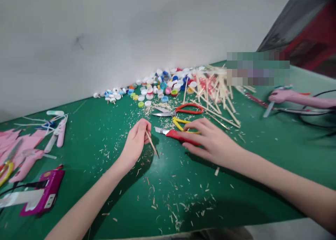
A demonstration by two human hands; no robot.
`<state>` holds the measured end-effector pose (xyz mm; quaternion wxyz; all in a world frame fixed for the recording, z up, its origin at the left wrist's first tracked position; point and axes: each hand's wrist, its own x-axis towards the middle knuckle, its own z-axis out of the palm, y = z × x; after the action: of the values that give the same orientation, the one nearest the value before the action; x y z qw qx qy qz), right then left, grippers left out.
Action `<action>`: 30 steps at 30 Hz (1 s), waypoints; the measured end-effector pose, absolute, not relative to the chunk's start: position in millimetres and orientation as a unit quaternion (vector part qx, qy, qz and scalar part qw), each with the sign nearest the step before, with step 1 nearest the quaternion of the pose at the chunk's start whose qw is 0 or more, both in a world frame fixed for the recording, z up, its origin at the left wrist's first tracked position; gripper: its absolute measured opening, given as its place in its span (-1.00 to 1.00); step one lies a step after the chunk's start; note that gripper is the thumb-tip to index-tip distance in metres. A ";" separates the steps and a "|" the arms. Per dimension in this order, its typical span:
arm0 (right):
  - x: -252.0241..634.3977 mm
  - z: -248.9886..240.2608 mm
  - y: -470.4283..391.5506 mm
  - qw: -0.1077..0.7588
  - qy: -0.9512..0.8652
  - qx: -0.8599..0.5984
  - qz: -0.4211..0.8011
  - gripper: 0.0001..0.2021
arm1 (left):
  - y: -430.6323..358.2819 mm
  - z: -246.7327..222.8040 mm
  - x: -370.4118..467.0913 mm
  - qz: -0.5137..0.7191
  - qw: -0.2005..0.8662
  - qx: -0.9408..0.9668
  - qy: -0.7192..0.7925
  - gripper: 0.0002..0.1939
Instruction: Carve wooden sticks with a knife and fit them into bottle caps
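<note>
My left hand [139, 136] is closed on a thin wooden stick [151, 144], which slants down to the right and ends in a dark tip. To its right, my right hand [206, 140] lies over a red utility knife [172, 133], its fingers spread and touching the handle; the blade points left. Just beyond lie scissors with orange handles [189, 109] and a yellow-handled tool [180, 124], partly hidden by my right hand. Pale wood shavings [181, 208] are scattered over the green table [86, 170].
Colourful bottle caps [168, 90] and wooden sticks [219, 93] lie along the wall. At left are pink pieces [31, 138], a glue gun [28, 163] and a magenta power strip [49, 194]. Another glue gun [283, 96] and cables are at right.
</note>
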<state>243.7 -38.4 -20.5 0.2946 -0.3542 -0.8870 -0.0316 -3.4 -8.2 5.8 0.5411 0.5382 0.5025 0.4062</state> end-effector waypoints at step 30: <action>262.8 -19.6 -33.6 0.302 -0.856 -0.408 -0.095 -0.70 | 170.9 -21.1 -23.5 0.282 0.051 0.792 0.539 -0.61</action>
<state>262.8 -33.6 -19.6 0.3020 -0.4084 -0.8562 -0.0946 -23.5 170.9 -21.1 0.0514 0.7925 0.5386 0.2816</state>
